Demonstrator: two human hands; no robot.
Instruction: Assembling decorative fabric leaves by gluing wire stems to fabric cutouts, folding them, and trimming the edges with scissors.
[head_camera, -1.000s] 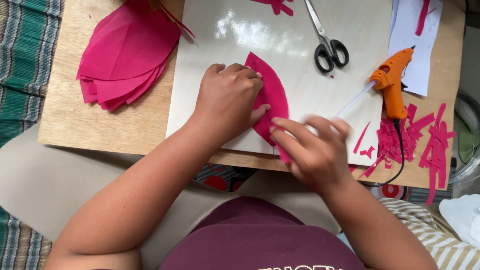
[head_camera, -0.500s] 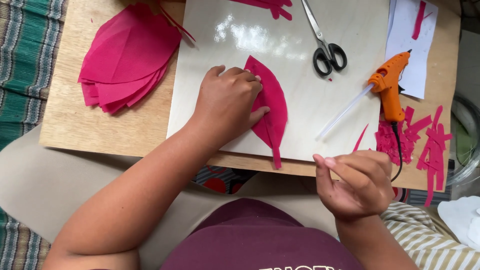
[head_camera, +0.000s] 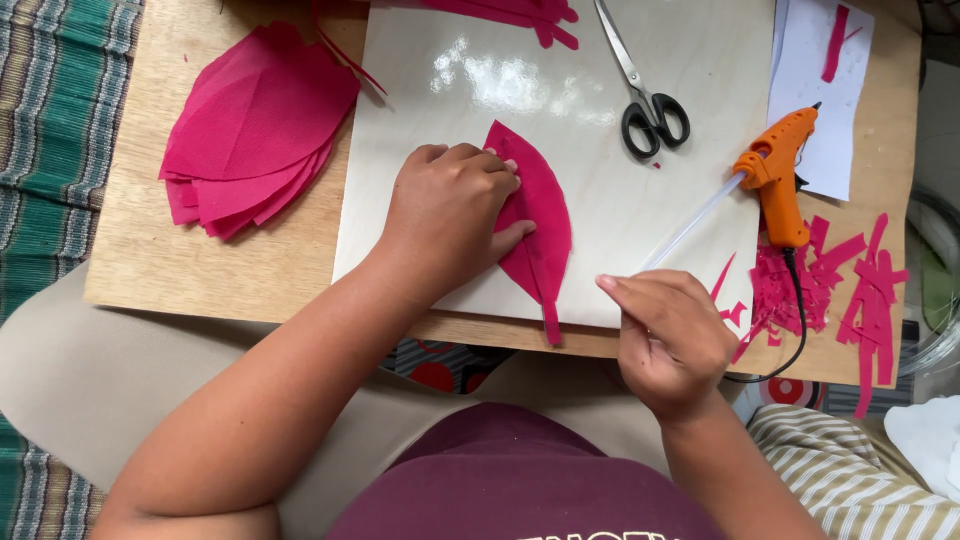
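scissors (head_camera: 645, 100), glue gun (head_camera: 775, 180) flank bare glossy board (head_camera: 430, 70)

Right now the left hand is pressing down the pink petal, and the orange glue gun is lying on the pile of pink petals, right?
Not quite. The left hand does press the pink petal, but the orange glue gun lies far from the pile of pink petals, beside the pink scraps, as the head view shows.

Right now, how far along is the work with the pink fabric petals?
Done: a stack of cut pink petals lies on the wooden board, with pink trimmings beside the orange glue gun. In hand: the left hand presses one folded pink petal onto the glossy white sheet; the right hand is off it, holding nothing visible. Left: the stacked petals look unfolded, so probably most of them.
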